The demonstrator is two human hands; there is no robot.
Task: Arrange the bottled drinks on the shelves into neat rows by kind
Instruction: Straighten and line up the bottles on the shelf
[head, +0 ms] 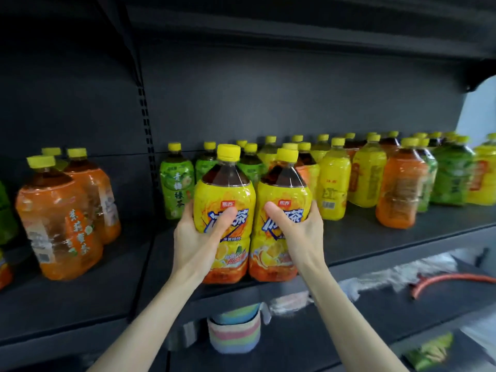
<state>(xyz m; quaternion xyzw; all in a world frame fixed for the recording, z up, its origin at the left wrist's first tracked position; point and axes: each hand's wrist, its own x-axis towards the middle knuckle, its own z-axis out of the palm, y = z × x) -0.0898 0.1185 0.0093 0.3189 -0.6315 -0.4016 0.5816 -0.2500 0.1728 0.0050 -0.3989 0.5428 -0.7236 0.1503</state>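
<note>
Two yellow-labelled iced tea bottles stand side by side at the front edge of the dark shelf [375, 237]. My left hand [196, 234] grips the left yellow bottle [224, 194], thumb across its label. My right hand [300, 229] grips the right yellow bottle [281, 194] the same way. Behind them stand green-labelled bottles [175, 183], more yellow bottles [334, 183] and an orange-labelled bottle [400, 189], mixed together. On the left shelf section stand three orange-labelled bottles [59, 226].
A slotted upright post [146, 124] divides the two shelf sections. On the lower shelf lie a striped pastel roll [234, 334], white wrapped packs [402, 272], an orange hose [451, 281] and a green packet [429, 353]. Green and orange bottles show at the far left edge [5, 210].
</note>
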